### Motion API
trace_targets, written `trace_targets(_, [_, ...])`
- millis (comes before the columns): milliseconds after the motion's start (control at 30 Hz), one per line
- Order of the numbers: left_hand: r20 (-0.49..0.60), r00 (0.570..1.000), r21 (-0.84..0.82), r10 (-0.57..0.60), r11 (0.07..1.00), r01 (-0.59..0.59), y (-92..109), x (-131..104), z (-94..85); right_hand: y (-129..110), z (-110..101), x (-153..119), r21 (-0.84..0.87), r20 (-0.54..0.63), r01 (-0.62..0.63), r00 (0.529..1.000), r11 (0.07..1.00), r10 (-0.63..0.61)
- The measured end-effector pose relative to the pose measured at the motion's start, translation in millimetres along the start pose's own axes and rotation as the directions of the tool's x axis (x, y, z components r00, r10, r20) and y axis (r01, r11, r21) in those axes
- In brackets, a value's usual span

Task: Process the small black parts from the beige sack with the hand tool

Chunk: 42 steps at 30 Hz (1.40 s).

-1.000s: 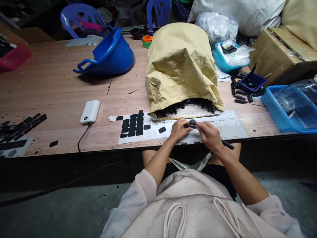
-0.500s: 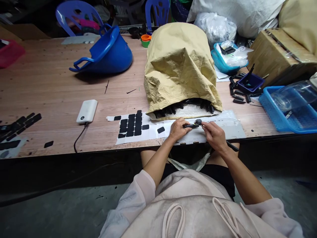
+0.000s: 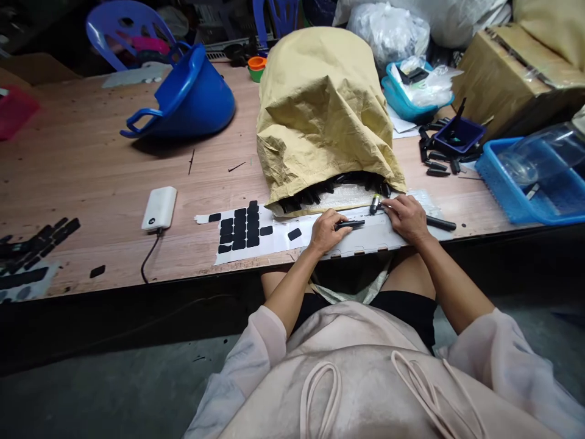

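My left hand [image 3: 326, 231] is closed on a slim black plastic piece [image 3: 355, 224], which sticks out to the right from the fingertips over a white board [image 3: 379, 239]. My right hand [image 3: 406, 216] grips a small hammer. Its short head [image 3: 375, 204], dark with a pale yellowish end, lies just left of the fingers, and its black handle [image 3: 441, 223] comes out on the other side of the hand. Directly beyond both hands, a yellow sack [image 3: 326, 110] lies with its mouth towards me, and many black pieces [image 3: 315, 194] show inside it.
Black rounded patches [image 3: 240, 229] sit in rows on a white sheet to the left. Farther left are a white power bank [image 3: 159, 208] with a cable and a tilted blue tub [image 3: 196, 97]. On the right stand a blue basket [image 3: 507, 201] and a small purple tray [image 3: 459, 137] among loose black pieces.
The hammer head has moved right and away from me, off the black piece, and its yellowish end now shows. My left hand keeps the piece low over the board. The view has shifted slightly.
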<state>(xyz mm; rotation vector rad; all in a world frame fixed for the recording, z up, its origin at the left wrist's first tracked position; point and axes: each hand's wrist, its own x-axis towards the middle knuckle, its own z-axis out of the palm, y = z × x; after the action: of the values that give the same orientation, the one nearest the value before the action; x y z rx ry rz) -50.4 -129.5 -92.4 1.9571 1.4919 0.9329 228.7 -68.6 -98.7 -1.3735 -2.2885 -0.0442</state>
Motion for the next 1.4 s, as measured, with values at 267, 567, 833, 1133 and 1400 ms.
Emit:
trace_targets(267, [0.497, 0.850, -0.117, 0.173, 0.984, -0.132, 21.3, -113.0, 46.8, -3.9, 5.9, -0.4, -0.015, 0.015, -0.050, 0.999, 0.999, 0.050])
trace_targets(567, [0.546, 0.741, 0.272, -0.392, 0.919, 0.285, -2.9, -90.7, 81.2, -3.4, 4.7, -1.2, -0.028, 0.020, -0.038, 0.999, 0.999, 0.039])
trace_targets(833, [0.340, 0.922, -0.060, -0.184, 0.974, 0.217, 37.6, -32.6, -6.0, -1.8, 6.3, -1.7, -0.023, -0.004, -0.030, 1.000, 0.999, 0.029])
trace_targets(1133, [-0.361, 0.715, 0.309, -0.599, 0.647, 0.698, -0.3, 67.9, -55.8, -4.2, 6.3, -0.8, -0.016, -0.007, -0.041, 0.999, 0.999, 0.040])
trace_targets(1400, [-0.325, 0.793, 0.259, -0.514, 0.759, 0.598, 19.8, 34.5, -45.7, -4.9, 4.5, -0.5, -0.027, 0.014, -0.036, 0.999, 0.999, 0.037])
